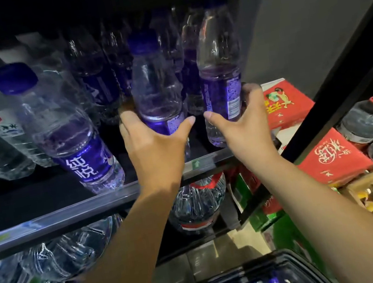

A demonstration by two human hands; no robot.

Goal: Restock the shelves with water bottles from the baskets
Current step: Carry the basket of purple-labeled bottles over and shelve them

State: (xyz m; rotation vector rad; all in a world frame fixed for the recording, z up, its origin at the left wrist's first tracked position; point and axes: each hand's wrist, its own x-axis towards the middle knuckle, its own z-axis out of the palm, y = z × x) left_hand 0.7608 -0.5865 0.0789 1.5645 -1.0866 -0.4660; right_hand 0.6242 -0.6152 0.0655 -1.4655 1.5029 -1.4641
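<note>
— what have you got in your hands there?

— one bottle in each. my left hand is wrapped round the lower body of a blue-capped water bottle, thumb on the right side of it, fingers round the left. my right hand is closed on a second bottle just beside it, thumb in front, fingertips curled round the far side. the two thumbs are near each other but not touching.

— and where are the bottles?

— both upright on the dark shelf, close behind its clear front rail. whether their bases are resting on it or held just above, i cannot tell. more purple-labelled bottles stand in rows behind them, and another one stands to the left at the shelf's front edge.

— the basket?

— down at the bottom, a black basket with blue caps showing inside. to the right are red cartons, and big water jugs sit on the shelf underneath.
</note>
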